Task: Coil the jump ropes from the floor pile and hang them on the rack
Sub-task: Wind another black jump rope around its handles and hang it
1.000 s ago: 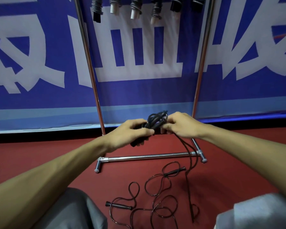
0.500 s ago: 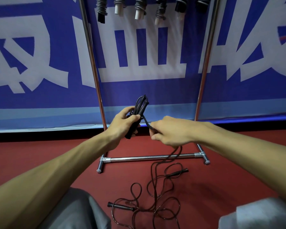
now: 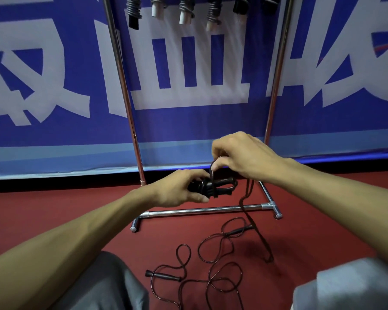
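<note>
Holds coil (image 3: pixel 222 187) now level, not upright, in left hand (image 3: pixel 177 190); pinches wrapping strand (image 3: pixel 212 174) above with right hand (image 3: pixel 242 155); nears hanging.

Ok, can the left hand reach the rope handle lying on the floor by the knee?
Probably not yet: the left hand grips the coiled bundle. Nothing else blocks the way down to the handle.

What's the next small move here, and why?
Likely another wrap: the right hand pinches the strand above the coil that the left hand grips, one turn crosses it, and a long rope tail hangs down to the floor.
</note>
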Demonstrator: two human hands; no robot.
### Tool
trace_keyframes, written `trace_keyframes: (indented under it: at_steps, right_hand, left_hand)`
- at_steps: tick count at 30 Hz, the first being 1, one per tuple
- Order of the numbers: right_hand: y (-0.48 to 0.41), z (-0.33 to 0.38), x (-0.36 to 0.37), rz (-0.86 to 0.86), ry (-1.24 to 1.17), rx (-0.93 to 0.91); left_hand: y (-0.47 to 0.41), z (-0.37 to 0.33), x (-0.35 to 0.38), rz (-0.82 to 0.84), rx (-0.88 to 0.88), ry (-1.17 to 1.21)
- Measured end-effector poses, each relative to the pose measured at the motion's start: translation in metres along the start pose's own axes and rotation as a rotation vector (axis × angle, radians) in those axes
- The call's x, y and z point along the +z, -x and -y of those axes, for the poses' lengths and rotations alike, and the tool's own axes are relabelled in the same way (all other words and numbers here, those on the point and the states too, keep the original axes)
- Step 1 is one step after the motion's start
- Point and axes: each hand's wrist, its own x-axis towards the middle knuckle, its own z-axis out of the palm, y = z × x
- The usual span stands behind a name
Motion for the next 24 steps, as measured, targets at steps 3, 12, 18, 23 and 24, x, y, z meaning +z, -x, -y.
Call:
trace_keyframes:
  at_steps: [3, 12, 18, 23, 24]
  right_hand:
    - [0.003, -0.009, 0.007, 0.049, -0.120, 0.183]
    - [0.000, -0.015, 0.017, 0.067, -0.424, 0.352]
    - [0.004, -0.012, 0.024, 0.222, -0.794, 0.399]
    - [0.001, 0.009, 0.019, 0.337, -0.747, 0.378]
    - [0.000, 0.012, 0.017, 0.356, -0.745, 0.385]
  left_hand:
    - [0.001, -0.008, 0.004, 0.028, 0.009, 0.171]
    - [0.006, -0.019, 0.000, -0.042, -0.022, 0.403]
    - [0.004, -0.010, -0.010, -0.226, -0.071, 0.653]
    - [0.000, -0.008, -0.011, -0.361, -0.107, 0.781]
    - [-0.001, -0.007, -0.010, -0.385, -0.106, 0.768]
